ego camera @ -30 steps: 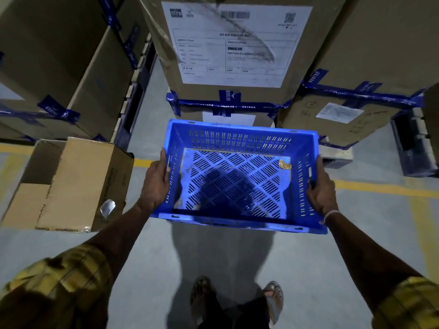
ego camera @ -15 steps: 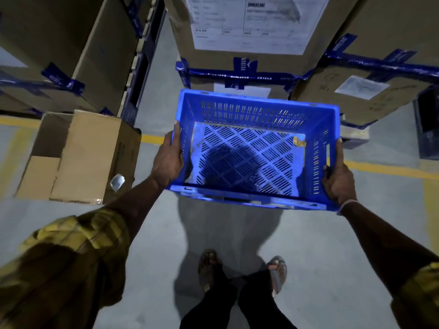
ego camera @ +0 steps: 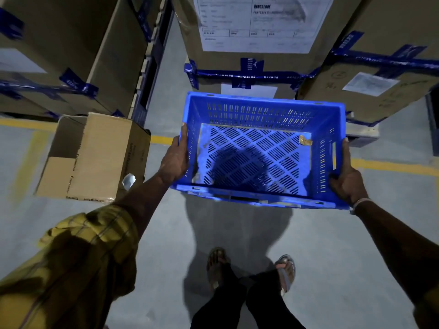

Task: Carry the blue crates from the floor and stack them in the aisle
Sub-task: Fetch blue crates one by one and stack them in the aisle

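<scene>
Crate count: one blue crate (ego camera: 261,153) at frame centre, left hand (ego camera: 174,160) and right hand (ego camera: 348,181) each gripping a side; one open carton (ego camera: 95,160) sits centre-left.

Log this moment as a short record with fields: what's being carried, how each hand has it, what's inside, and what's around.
carried: blue crate, held off the floor at both short sides
left hand: grips the left rim, thumb along its top
right hand: grips the right rim by the handle slot
inside: one small tan scrap in the far right corner
left of crate: open cardboard box on the floor
ahead: taped cartons behind a yellow floor line
</scene>
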Tool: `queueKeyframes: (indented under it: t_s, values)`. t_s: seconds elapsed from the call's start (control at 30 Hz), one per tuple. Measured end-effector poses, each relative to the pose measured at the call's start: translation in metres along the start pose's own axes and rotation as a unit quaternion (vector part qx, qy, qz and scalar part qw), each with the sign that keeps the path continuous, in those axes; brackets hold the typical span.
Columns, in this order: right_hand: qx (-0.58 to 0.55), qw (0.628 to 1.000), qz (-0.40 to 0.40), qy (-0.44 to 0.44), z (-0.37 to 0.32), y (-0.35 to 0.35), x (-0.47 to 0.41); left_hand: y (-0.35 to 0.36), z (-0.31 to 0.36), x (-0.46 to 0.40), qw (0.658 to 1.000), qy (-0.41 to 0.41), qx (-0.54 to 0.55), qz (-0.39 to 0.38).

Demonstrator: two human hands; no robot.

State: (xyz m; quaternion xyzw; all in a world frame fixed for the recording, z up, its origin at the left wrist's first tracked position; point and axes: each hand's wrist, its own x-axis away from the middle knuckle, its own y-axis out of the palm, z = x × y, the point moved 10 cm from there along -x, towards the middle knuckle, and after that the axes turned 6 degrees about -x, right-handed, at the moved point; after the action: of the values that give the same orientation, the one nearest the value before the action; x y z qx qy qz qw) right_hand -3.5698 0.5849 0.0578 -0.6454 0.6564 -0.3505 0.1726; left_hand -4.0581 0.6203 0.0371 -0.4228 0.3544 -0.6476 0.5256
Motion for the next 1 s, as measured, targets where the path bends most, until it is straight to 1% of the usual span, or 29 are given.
queueKeyframes:
  t_s: [0.1,0.33,0.47,0.53,0.6,0.63,0.7,0.77,0.8,0.87,0.93,1.0]
  values:
    - [0.01,0.999,0.033,-0.014,0.01,0.001,-0.007,-0.002,0.0,-0.006,1.0,0.0,0.001,0.031]
    - [0.019,0.998,0.045,-0.029,0.017,0.004,-0.009,-0.002,0.001,-0.007,0.999,0.002,-0.017,0.041]
    - [0.019,0.998,0.051,-0.012,0.024,0.004,-0.016,0.0,0.0,-0.013,0.999,-0.001,-0.035,0.035]
    - [0.02,0.999,0.044,-0.005,0.024,0.005,-0.015,0.005,-0.003,-0.013,0.999,-0.003,-0.034,0.02]
    - [0.026,0.999,0.029,0.015,0.027,0.007,-0.015,0.008,-0.01,-0.017,0.999,-0.019,-0.049,-0.011]
    - [0.031,0.999,0.015,0.031,0.029,0.009,-0.016,0.009,-0.014,-0.02,0.996,-0.033,-0.072,-0.035]
    - [0.073,0.995,-0.02,0.063,0.033,0.009,-0.014,0.011,-0.016,-0.019,0.985,-0.056,-0.126,-0.101]
    - [0.103,0.987,-0.073,0.104,0.031,0.008,-0.008,0.004,-0.001,-0.011,0.976,-0.071,-0.157,-0.137]
    - [0.107,0.982,-0.096,0.125,0.028,0.004,-0.001,-0.003,0.013,-0.004,0.975,-0.067,-0.167,-0.134]
    - [0.117,0.974,-0.119,0.151,0.019,-0.01,0.017,-0.016,0.05,0.015,0.976,-0.034,-0.181,-0.113]
    - [0.115,0.973,-0.121,0.158,0.009,-0.028,0.039,-0.022,0.087,0.035,0.976,0.004,-0.181,-0.123]
    - [0.104,0.975,-0.101,0.171,0.002,-0.052,0.065,-0.028,0.125,0.055,0.972,0.04,-0.184,-0.144]
